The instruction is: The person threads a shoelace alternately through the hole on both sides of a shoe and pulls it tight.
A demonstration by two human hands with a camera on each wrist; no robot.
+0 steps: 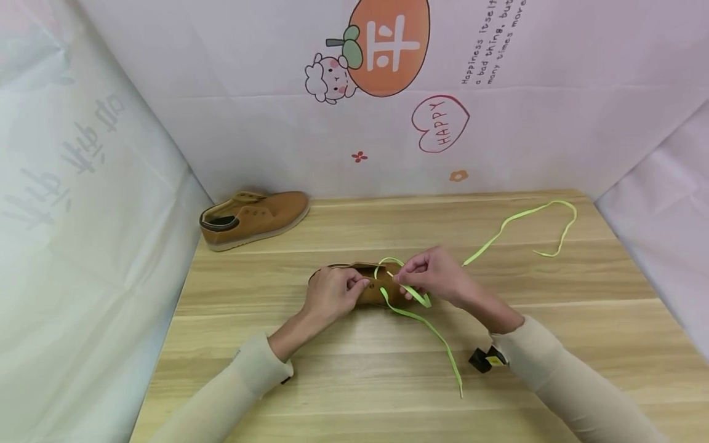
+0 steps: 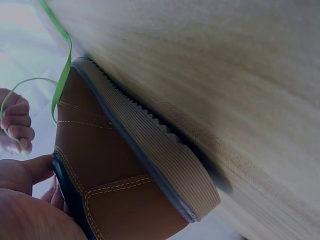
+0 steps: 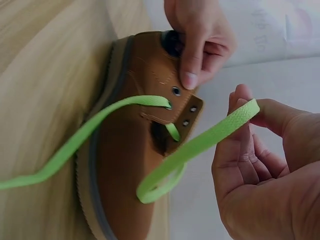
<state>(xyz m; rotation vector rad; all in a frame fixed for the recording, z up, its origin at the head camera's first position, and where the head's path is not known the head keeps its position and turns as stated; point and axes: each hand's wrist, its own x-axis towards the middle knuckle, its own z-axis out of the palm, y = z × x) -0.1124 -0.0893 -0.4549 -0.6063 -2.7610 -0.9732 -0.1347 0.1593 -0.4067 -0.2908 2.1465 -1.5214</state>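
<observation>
A brown leather shoe [image 1: 365, 298] with a pale ridged sole stands mid-table, toe to the right. My left hand [image 1: 331, 291] pinches the edge of its near eyelet flap, thumb beside an eyelet [image 3: 176, 91] in the right wrist view. From the eyelet closer to the toe, a flat neon-green shoelace [image 3: 120, 104] runs out, its tipped end lying on the table toward me. My right hand [image 1: 437, 275] pinches another length of green lace between thumb and fingertips, just above the shoe's opening. That length hangs in a loop in the right wrist view.
A second brown shoe [image 1: 266, 215], with no lace in its eyelets, stands at the back left. A green lace stretch [image 1: 501, 232] curves over the table at the back right; its link to the held lace is hidden. White printed sheets [image 1: 266, 123] wall the table.
</observation>
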